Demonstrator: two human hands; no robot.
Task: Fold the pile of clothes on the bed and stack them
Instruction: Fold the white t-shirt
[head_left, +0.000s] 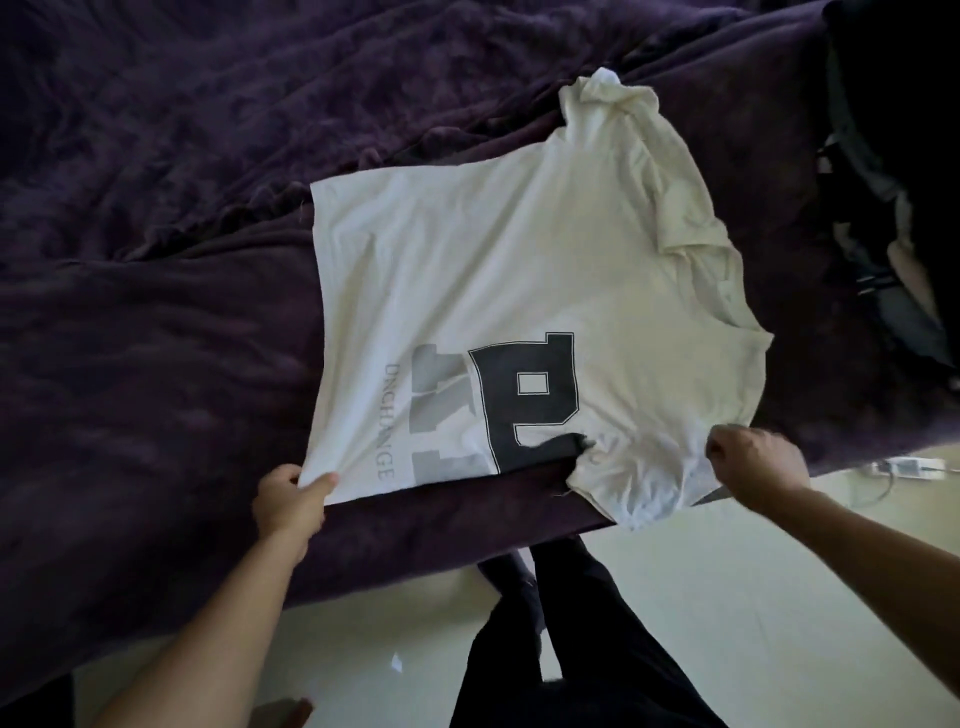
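The bed (156, 260) is covered by a purple blanket (415, 540), which serves as the working surface. At its near edge, the hem corner of the white T-shirt (493, 270) is pinched between the thumb and curled fingers of the left hand (291, 496). The T-shirt lies print up on the blanket, with the hem to the left and the collar to the right. The far sleeve (608, 98) is bunched. The near sleeve (639, 493) hangs crumpled over the bed edge. The near shoulder is gripped by the right hand (753, 460), whose fingers are curled into the cloth.

The step in hand is judged to be the first lengthwise fold. The near edge is to be drawn taut between both hands before it is lifted, so that the creases beside the print are removed. Both hands are to be raised together and carried toward the far side at an equal pace, with the fold line kept parallel to the side seam. The near sleeve is to be tucked inside the fold. The dark pile of clothes (878, 197) at the far right is to be left undisturbed.
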